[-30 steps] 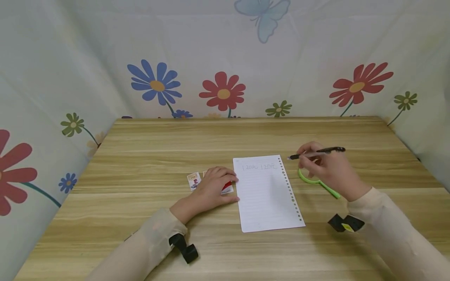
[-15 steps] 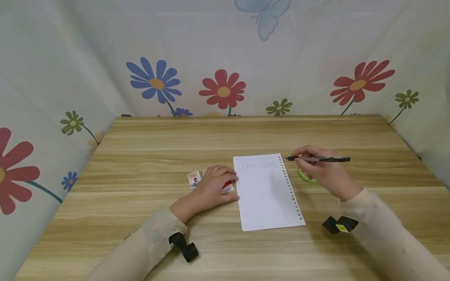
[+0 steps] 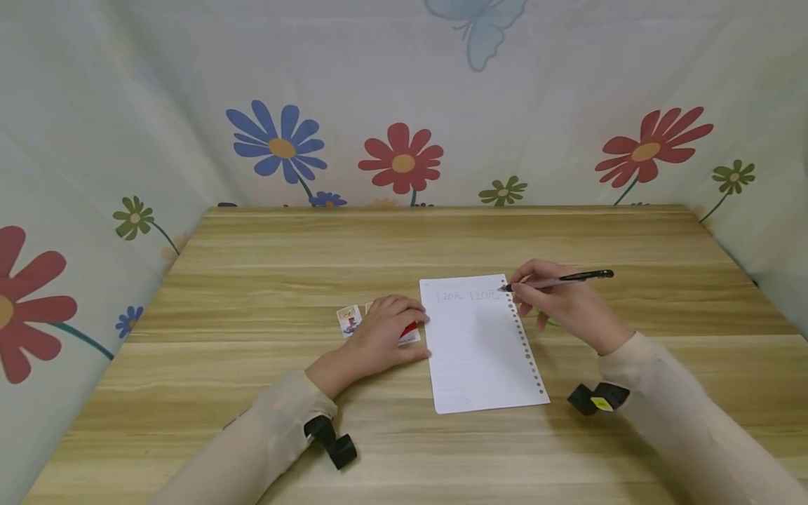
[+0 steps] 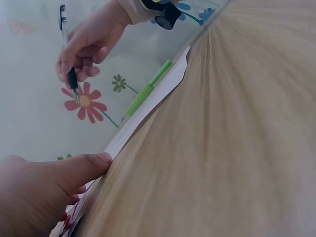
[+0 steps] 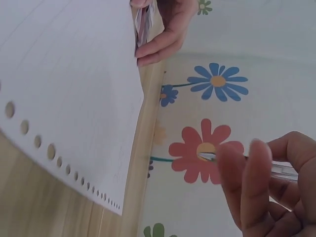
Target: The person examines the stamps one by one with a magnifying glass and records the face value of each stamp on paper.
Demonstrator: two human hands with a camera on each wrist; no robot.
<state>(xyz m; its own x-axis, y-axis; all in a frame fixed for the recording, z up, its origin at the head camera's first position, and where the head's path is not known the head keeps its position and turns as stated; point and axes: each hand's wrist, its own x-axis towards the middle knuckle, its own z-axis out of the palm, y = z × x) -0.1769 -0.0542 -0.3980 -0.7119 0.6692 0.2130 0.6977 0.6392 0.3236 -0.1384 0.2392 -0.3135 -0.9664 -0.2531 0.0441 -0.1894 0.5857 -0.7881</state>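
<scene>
My right hand (image 3: 571, 305) pinches a pen (image 3: 583, 276) with a clear barrel and black grip. Its tip points left, over the top right of a lined, hole-punched sheet of paper (image 3: 480, 365). In the left wrist view the pen (image 4: 73, 79) looks raised off the sheet. Faint handwriting, "120元" twice, runs along the sheet's top. My left hand (image 3: 381, 337) rests flat at the sheet's left edge, thumb and fingertips touching it. Small picture cards like stamps (image 3: 349, 320) lie beneath and beside that hand, partly covered.
A green-rimmed tool, like a magnifying glass, lies right of the sheet, mostly hidden by my right hand; its green handle (image 4: 148, 94) shows in the left wrist view. The wooden table (image 3: 284, 245) ends at a flower-printed cloth (image 3: 543, 91) behind and at the sides.
My right hand has moved left with the pen, from beside the sheet to over its top right corner, covering more of the green tool. The left hand has stayed in place.
</scene>
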